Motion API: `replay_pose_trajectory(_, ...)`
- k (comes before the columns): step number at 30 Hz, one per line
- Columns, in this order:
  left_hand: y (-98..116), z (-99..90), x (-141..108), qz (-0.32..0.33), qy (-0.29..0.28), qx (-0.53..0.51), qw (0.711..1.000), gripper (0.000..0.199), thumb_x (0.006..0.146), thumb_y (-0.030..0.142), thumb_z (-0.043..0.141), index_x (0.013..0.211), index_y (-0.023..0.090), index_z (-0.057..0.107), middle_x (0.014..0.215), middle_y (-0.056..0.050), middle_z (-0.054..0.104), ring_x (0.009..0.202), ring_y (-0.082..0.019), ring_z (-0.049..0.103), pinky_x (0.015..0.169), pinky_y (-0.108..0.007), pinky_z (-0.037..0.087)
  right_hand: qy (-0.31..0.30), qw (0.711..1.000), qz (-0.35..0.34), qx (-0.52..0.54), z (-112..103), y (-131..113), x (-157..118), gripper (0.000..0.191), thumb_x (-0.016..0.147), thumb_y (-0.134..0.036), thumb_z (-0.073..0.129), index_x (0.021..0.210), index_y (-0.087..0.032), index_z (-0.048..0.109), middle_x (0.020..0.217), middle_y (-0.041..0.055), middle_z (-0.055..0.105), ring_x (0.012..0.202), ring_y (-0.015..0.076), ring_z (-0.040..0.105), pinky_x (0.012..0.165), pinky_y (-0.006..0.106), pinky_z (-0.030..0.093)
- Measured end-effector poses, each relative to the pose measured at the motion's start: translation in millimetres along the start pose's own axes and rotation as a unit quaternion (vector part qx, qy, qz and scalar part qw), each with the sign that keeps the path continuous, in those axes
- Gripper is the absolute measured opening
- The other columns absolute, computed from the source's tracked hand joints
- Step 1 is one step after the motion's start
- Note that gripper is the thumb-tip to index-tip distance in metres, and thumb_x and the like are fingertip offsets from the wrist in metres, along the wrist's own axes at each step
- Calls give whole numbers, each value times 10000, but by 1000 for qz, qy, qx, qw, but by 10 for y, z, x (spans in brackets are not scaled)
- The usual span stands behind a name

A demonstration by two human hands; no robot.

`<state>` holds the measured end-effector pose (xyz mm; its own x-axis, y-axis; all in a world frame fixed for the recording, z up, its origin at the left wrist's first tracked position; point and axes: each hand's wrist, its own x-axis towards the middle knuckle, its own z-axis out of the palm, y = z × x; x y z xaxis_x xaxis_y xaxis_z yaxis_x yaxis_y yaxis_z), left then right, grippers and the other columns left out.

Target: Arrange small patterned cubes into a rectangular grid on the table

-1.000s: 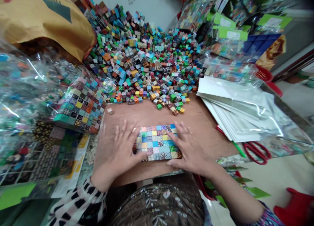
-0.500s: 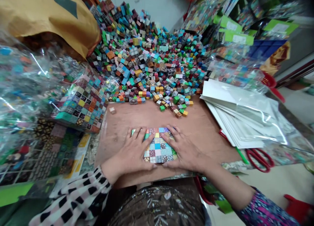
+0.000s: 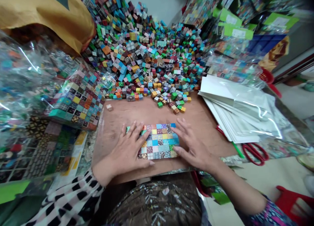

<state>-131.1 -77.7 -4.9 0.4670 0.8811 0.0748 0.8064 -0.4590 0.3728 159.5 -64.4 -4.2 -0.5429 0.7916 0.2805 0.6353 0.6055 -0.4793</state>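
A flat rectangular layer of small printed cubes (image 3: pixel 159 142) lies near the front edge of a brown wooden board (image 3: pixel 137 111). The cubes sit tightly side by side in rows, in blue, yellow, white and patterned colours. Over the left end of the layer rests my left hand (image 3: pixel 125 151), palm down, fingers spread, hiding the cubes under it. My right hand (image 3: pixel 196 149) is at the right end, with its fingers apart and its fingertips at the edge cubes. Neither hand grips anything.
A big heap of loose cubes (image 3: pixel 152 56) covers the back. On the left stands a plastic-wrapped cube block (image 3: pixel 78 102) beside clear bags. White sheets (image 3: pixel 228 111) in plastic and red scissors (image 3: pixel 255 154) lie right. One pale cube (image 3: pixel 109 107) sits alone at the board's left.
My right hand has moved right and opened away from the layer, uncovering more cubes at its right end. My left hand stays on the left end. The whole view has shifted slightly.
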Motion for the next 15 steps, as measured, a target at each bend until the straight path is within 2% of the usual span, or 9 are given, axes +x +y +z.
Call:
replay_pose_trajectory(2, -46, 19, -48, -16, 40, -4, 999, 878, 663, 766, 643, 1415, 364, 435, 1558, -99, 361, 1458, -436, 202, 1148, -679, -12, 68, 997, 31, 22, -73, -12, -156, 328, 946, -284, 501, 1270, -279, 555, 1304, 110, 549, 1254, 300, 491, 983, 516, 451)
replay_pose_trajectory(3, -75, 33, -70, -32, 62, -9, 998, 815, 706, 741, 623, 1407, 365, 445, 1548, -96, 378, 1457, -427, 215, 1148, -681, 0, 92, 995, 41, 24, -92, -25, -234, 253, 939, -229, 493, 1165, -261, 604, 1170, 99, 597, 1145, 274, 550, 917, 473, 481)
replay_pose_trajectory(5, -137, 68, -104, -71, 100, -29, 992, 702, 800, 690, 547, 1398, 329, 469, 1530, -113, 402, 1447, -409, 256, 1146, -682, 62, 108, 993, 47, 19, -98, -65, -365, 187, 915, -165, 503, 1030, -235, 633, 987, 75, 600, 981, 239, 574, 812, 415, 490)
replay_pose_trajectory(9, -215, 128, -130, -125, 127, -76, 981, 640, 877, 638, 451, 1374, 240, 513, 1506, -154, 422, 1406, -380, 351, 1142, -649, 183, 91, 995, 27, 8, -41, -160, -467, 217, 870, -112, 527, 1017, -223, 643, 974, 75, 574, 955, 237, 542, 792, 408, 471)
replay_pose_trajectory(15, -218, 153, -126, -136, 128, -99, 977, 599, 889, 622, 426, 1356, 262, 535, 1468, -120, 478, 1387, -335, 389, 1167, -618, 157, 76, 997, 17, 7, 4, -180, -399, 287, 844, -61, 493, 1016, -231, 648, 954, 66, 579, 919, 237, 533, 774, 408, 464)
